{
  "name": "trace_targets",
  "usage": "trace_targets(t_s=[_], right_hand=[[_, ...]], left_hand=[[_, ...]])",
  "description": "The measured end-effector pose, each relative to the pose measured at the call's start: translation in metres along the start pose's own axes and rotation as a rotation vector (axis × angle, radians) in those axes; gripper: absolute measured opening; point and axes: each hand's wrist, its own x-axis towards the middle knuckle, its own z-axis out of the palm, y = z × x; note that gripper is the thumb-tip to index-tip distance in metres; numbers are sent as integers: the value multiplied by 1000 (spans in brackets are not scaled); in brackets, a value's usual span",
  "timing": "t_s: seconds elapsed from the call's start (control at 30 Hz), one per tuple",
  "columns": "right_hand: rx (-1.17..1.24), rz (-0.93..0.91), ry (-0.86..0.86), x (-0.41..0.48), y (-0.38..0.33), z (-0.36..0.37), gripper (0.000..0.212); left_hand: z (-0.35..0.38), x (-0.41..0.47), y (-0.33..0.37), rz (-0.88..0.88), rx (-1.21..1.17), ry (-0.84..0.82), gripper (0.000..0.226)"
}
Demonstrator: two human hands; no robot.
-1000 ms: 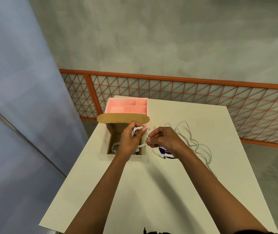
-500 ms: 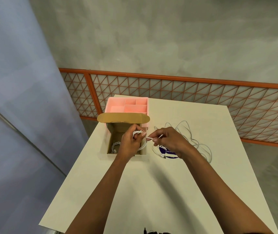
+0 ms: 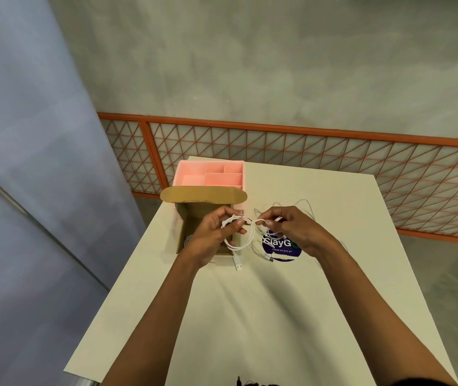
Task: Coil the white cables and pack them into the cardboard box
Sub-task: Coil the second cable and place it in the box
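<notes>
Roughly midway: left grip point(image 3: 216, 235) clenched round a coiled white cable point(image 3: 246, 242) at frame centre, over the cardboard box point(image 3: 187, 215); right grip point(image 3: 292, 229) pinches its end. One coil point(image 3: 187, 240) looks boxed, loose cables point(image 3: 301, 204) remain on worktop point(image 3: 250, 316) right of centre

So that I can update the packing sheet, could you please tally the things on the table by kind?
Cardboard box: 1
Pink divided tray: 1
Round purple sticker: 1
White cables: at least 3, namely the held cable, a coil in the box, and a loose tangle I cannot separate
Total: at least 6
</notes>
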Motion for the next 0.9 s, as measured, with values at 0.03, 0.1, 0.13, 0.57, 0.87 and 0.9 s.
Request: trace_targets(t_s=[0.03, 0.1, 0.13, 0.57, 0.87, 0.9], right_hand=[[11, -3, -16, 0, 2, 0, 25], [17, -9, -53, 0, 4, 0, 20], [20, -9, -68, -1, 5, 0, 17], [168, -160, 164, 3, 19, 21, 8], [401, -95, 79, -1, 18, 42, 24], [402, -85, 63, -1, 17, 41, 23]], left_hand=[[0, 0, 0, 5, -2, -7, 17], [2, -1, 1, 31, 30, 1, 23], [2, -1, 0, 51, 51, 14, 21], [6, -1, 1, 148, 79, 104, 11], [9, 2, -2, 227, 109, 205, 12], [8, 2, -1, 230, 111, 209, 12]])
